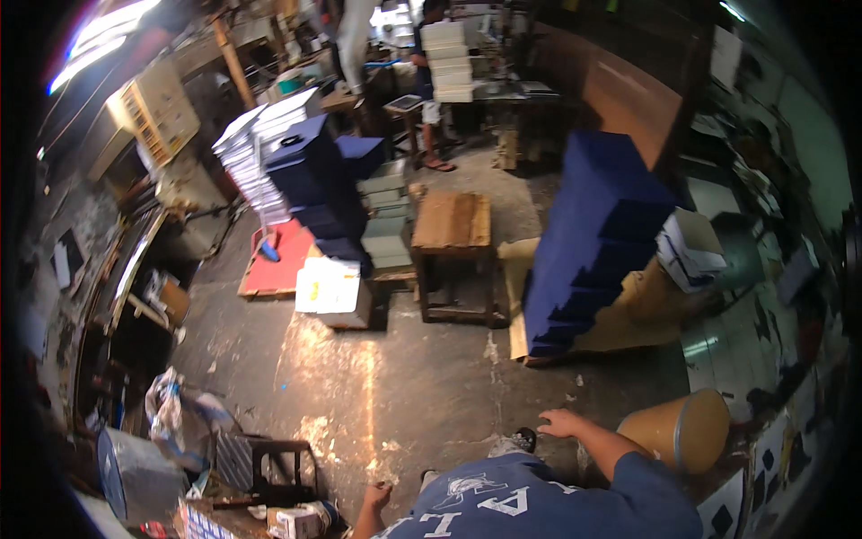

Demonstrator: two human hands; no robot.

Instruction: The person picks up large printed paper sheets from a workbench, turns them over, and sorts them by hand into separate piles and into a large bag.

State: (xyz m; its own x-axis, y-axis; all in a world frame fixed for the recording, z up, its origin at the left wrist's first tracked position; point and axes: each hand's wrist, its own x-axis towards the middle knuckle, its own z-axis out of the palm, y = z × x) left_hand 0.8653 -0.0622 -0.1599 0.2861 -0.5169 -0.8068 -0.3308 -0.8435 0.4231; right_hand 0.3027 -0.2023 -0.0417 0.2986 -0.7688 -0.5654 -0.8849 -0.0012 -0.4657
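Note:
My right hand (561, 422) reaches out over the floor with its fingers apart and nothing in it. Beside that forearm a brown drum (691, 431) with a metal band lies tilted. My left hand (378, 494) hangs low next to my body; it is small in view, and its fingers do not show well. Neither hand touches a thing that I can see. Ahead to the right rises a tall stack of dark blue blocks (584, 234) on brown sheeting (646, 314). A wooden stool (452, 223) stands left of that stack.
Another dark blue stack (319, 180) stands at the left, near white paper piles (251, 166) and a white-topped box (330, 292). A black stool (283, 467) and a grey-blue drum (139, 476) are near me at the left. At the back, a person (431, 117) stands by pale stacked blocks (447, 63).

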